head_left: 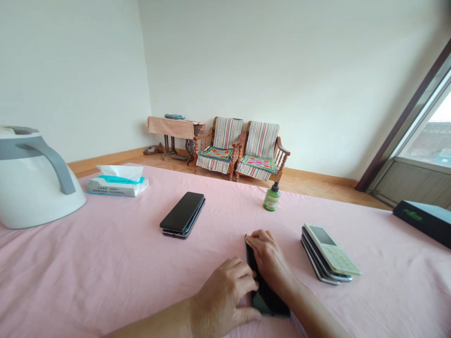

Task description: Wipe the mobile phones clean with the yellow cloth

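A black phone (268,300) lies flat on the pink cloth in front of me. My left hand (225,295) grips its left edge, fingers bent over the side and thumb near the lower end. At the phone's far end, my right hand (266,249) is closed on a small yellowish cloth (248,238), pressed to the screen; most of the cloth is hidden by the fingers. To the left sits a stack of phones with a black one (185,211) on top. Right of my hands is another stack, topped by a white keypad phone (331,249).
A green bottle (271,198) stands beyond my right hand. A tissue pack (118,183) and a large white kettle (35,183) are at the left. A black box (423,220) lies at the right edge. Two chairs and a draped table stand beyond the pink surface.
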The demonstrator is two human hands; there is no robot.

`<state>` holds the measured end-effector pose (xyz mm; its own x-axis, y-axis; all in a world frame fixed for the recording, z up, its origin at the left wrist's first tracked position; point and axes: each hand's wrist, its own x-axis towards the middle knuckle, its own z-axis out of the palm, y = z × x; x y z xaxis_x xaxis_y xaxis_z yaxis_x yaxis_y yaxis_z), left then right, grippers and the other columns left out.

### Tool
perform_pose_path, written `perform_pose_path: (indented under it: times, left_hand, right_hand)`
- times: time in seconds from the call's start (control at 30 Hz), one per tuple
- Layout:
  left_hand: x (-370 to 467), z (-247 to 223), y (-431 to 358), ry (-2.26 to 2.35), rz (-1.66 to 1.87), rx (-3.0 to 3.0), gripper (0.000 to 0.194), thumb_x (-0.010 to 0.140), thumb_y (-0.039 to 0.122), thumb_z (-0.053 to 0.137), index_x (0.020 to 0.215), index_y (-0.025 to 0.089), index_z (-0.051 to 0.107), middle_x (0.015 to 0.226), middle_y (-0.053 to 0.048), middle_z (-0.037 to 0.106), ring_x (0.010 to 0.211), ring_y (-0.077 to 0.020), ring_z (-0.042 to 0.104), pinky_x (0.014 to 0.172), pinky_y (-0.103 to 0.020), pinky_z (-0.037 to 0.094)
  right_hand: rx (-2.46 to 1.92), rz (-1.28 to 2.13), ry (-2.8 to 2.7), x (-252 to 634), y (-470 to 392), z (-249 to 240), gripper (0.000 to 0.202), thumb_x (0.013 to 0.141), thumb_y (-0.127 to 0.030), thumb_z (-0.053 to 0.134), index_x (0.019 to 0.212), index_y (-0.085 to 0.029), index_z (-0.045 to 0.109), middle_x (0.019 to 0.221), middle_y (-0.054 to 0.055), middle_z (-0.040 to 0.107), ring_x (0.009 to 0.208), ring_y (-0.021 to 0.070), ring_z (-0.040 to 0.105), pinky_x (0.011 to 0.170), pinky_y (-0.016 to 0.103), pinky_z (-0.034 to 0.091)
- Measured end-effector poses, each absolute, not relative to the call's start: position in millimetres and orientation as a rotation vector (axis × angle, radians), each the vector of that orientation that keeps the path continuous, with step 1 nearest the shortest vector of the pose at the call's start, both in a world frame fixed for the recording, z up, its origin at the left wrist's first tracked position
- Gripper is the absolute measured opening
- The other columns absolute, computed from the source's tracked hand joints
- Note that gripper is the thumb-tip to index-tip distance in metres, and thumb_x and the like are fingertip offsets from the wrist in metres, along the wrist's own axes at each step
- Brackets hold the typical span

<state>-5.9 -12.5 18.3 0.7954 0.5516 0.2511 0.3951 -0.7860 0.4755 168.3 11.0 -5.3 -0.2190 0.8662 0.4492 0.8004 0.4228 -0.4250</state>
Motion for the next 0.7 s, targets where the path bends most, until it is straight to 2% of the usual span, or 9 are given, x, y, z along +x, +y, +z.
perform_pose_path:
  times: [0.2,0.33,0.7]
  left_hand:
    - [-6,18,-13,0.698,0.564,2.569,0.036,0.068,0.034,0.081,0.098,0.019,0.065,0.104,-0.003,0.063,0.099,-0.0230,0.052,0.090,-0.035,0.041]
    - [-6,17,-13,0.714,0.567,2.560,0.036,0.068,0.035,0.080,0.097,0.019,0.066,0.103,-0.004,0.063,0.098,-0.0231,0.052,0.088,-0.035,0.042]
    - [-6,16,-12,0.707,0.557,2.566,0.037,0.070,0.038,0.078,0.099,0.019,0.066,0.104,-0.006,0.064,0.097,-0.0240,0.053,0.086,-0.036,0.043]
  right_hand:
    - [-1.431,0.149,-2.040,166,3,-3,0.028,0.087,-0.005,0.041,0.073,-0.018,0.061,0.082,0.005,0.057,0.080,0.0172,0.050,0.070,0.028,0.041]
    - [-1.434,0.145,-2.035,165,2,-5,0.027,0.087,-0.004,0.041,0.078,-0.019,0.062,0.087,0.005,0.058,0.083,0.0173,0.051,0.071,0.027,0.041]
    - [-1.680,-0.144,-1.912,185,9,-15,0.030,0.080,0.000,0.042,0.074,-0.018,0.065,0.078,0.009,0.058,0.077,0.0208,0.050,0.067,0.030,0.039]
